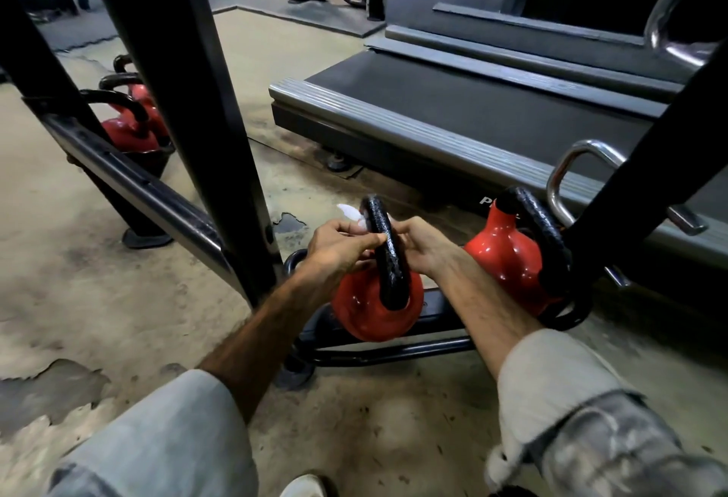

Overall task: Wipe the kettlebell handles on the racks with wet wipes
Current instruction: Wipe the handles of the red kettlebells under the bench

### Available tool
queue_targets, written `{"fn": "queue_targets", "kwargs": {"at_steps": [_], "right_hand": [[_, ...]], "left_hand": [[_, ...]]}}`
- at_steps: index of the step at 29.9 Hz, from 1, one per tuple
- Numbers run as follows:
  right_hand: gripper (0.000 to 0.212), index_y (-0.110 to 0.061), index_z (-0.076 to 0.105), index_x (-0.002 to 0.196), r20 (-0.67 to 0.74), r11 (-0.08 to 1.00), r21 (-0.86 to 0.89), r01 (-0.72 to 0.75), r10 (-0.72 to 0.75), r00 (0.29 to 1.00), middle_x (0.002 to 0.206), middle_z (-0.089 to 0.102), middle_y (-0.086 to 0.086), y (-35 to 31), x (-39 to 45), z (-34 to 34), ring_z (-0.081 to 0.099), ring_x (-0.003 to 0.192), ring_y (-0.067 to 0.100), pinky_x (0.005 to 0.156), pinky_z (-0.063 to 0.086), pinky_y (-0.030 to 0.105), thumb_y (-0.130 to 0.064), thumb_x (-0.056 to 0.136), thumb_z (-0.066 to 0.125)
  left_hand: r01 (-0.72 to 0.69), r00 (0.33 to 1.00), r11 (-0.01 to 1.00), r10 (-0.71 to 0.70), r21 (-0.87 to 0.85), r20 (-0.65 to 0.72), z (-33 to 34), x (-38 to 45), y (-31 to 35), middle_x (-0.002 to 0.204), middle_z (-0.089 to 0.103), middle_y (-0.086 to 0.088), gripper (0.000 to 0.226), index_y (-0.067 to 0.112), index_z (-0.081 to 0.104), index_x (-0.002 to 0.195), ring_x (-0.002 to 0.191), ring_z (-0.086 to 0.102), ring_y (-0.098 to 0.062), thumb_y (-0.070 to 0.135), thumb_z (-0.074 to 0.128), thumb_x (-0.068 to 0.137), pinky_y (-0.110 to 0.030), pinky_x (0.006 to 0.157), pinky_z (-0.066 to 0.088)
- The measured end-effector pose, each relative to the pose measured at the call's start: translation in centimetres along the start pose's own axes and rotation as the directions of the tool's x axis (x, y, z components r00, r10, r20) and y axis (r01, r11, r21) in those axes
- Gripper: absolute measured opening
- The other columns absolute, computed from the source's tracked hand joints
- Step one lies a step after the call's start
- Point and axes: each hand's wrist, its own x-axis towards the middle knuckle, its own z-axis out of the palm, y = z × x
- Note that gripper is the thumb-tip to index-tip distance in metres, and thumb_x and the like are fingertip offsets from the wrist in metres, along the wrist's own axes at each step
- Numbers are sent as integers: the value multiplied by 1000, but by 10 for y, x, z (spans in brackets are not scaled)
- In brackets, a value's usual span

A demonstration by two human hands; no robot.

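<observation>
A red kettlebell (370, 311) with a black handle (388, 256) sits on the low black rack (429, 323). My left hand (338, 244) pinches a white wet wipe (352, 215) against the left side of that handle near its top. My right hand (419, 244) grips the handle from the right side. A second red kettlebell (508, 256) with a black handle stands on the rack to the right, untouched.
More red kettlebells (130, 130) sit on another rack at the far left. A thick black rack post (205, 122) rises left of my hands. A treadmill deck (472, 102) lies behind. A chrome handle (567, 177) shows at right. The worn floor (98, 260) spreads below.
</observation>
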Motion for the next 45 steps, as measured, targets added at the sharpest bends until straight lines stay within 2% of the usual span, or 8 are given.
{"fn": "queue_targets", "kwargs": {"at_steps": [4,11,15,19,26,33,40,45], "right_hand": [[30,-10,74,83,-62,981,-114,154,-162,985,90,64,11,5,-13,-14,58,74,18,77,45,29,-8,98,47],[14,-16,75,92,-152,663,-559,498,-673,724,87,75,6,-16,-2,0,68,77,8,66,52,19,-14,78,77],[15,-11,75,99,-99,591,-699,402,-637,764,80,70,-1,-40,26,6,58,59,-9,60,45,12,-13,86,71],[22,0,67,113,-13,756,-566,328,-406,914,100,68,13,-44,38,-1,64,83,14,72,55,22,-8,95,58],[16,-15,76,102,103,389,-804,451,-655,749,92,75,-1,-41,12,-13,65,78,-3,70,47,9,-15,88,69],[11,-30,72,96,216,-201,-962,185,-145,966,103,73,3,-97,60,30,66,92,17,88,52,31,-34,88,66],[19,-37,69,90,321,-537,-734,417,267,909,93,71,-11,-124,48,80,63,87,8,81,50,28,-20,91,62],[22,-39,66,87,268,-735,-555,388,284,921,91,67,-10,-122,47,95,62,83,15,80,56,41,-17,83,63]], "left_hand": [[-3,1000,1000,3,12,0,-3,0,2,97,64,-13,38,5,57,97,77,67,-21,4,82,69,-30,62,61],[-104,994,994,102,34,42,-2,5,-3,112,67,-7,47,4,65,113,89,71,-24,1,81,70,-35,78,60],[-102,995,994,102,26,-10,1,15,-7,106,70,-8,46,7,66,106,82,73,-24,13,86,65,-39,77,60],[-109,992,989,114,96,-54,6,26,-10,101,73,1,75,20,69,108,83,73,-19,44,87,40,-40,83,58],[-143,984,973,159,183,-77,4,40,-16,102,74,5,82,24,69,111,94,70,-11,59,82,38,-35,91,54],[-68,993,997,71,35,-90,7,39,-19,86,76,-5,69,17,75,94,79,73,-20,47,89,33,-39,85,58],[71,997,997,-73,-31,-39,3,26,-13,75,74,-13,36,2,74,74,71,73,-27,26,92,54,-42,79,59],[69,996,997,-72,-40,-60,5,17,-8,74,74,-13,31,1,72,75,68,73,-24,23,90,61,-39,75,61]]}}
